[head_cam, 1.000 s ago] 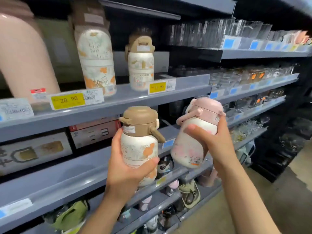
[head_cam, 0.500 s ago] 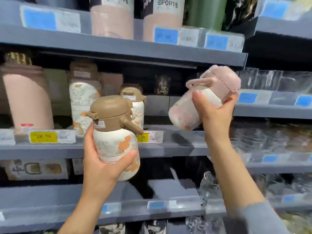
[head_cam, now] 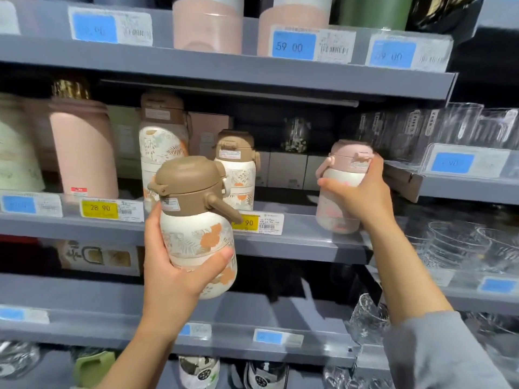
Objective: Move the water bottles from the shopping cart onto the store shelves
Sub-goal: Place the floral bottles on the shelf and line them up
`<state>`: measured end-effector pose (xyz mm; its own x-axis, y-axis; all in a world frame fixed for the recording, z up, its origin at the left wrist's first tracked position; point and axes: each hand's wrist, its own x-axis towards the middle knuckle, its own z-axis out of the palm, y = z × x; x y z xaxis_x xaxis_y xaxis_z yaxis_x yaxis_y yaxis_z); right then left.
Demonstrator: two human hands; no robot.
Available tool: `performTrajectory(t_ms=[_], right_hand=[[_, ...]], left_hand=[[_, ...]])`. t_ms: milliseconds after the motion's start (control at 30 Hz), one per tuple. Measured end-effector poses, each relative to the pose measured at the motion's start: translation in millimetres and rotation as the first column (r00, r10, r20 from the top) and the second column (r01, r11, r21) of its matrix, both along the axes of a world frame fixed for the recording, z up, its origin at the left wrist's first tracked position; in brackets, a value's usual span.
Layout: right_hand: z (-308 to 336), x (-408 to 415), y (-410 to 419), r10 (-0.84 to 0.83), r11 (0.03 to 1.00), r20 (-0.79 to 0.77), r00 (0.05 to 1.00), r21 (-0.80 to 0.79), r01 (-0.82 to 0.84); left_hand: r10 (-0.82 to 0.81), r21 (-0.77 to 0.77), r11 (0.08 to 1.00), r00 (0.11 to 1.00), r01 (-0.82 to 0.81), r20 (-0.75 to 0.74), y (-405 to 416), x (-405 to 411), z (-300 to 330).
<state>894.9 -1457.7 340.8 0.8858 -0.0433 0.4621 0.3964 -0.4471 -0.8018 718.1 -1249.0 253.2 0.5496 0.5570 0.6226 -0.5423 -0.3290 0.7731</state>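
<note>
Pink-lidded and round-bodied, the small white water bottle with a faint pink print [head_cam: 341, 189] sits in the right hand [head_cam: 362, 192], whose fingers wrap its neck and shoulder from the far side. Its base is at the front edge of the grey metal shelf [head_cam: 306, 234]; whether it already rests there I cannot tell. The left hand [head_cam: 179, 265] grips a brown-lidded white bottle with orange leaf print [head_cam: 196, 228] around its belly, thumb across the front, held in the air nearer the person and below that shelf edge. Just beyond the left hand stands a matching small brown-lidded bottle [head_cam: 237, 169] already on the shelf.

Only the head view is given. To do this step well, I judge the pink bottle should go down upright and be pushed back from the lip before the fingers let go, keeping its loop handle clear of the neighbouring clear drinking glasses [head_cam: 466, 127] beyond the right hand. The brown one can then follow beside its twin.
</note>
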Motion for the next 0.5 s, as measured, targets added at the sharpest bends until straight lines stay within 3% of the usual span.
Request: performTrajectory(t_ms=[267, 400, 500], right_hand=[[-0.6, 2.5, -3.5, 0.004, 1.0, -0.049, 0.999, 0.019, -0.004], [-3.1, -6.8, -5.9, -0.063, 0.986, -0.037, 0.997, -0.155, 0.057], [-16.4, -28.5, -11.9, -0.058, 0.968, 0.071, 0.996, -0.241, 0.073]], left_hand=[[-0.007, 0.029, 1.0, 1.0, 0.006, 0.023, 1.9, -0.8, -4.7], [-0.016, 0.053, 0.998, 1.0, 0.015, 0.023, 0.4, 2.1, -2.7], [-0.04, 0.087, 0.996, 0.998, 0.036, 0.051, -8.8, 4.9, 1.6]])
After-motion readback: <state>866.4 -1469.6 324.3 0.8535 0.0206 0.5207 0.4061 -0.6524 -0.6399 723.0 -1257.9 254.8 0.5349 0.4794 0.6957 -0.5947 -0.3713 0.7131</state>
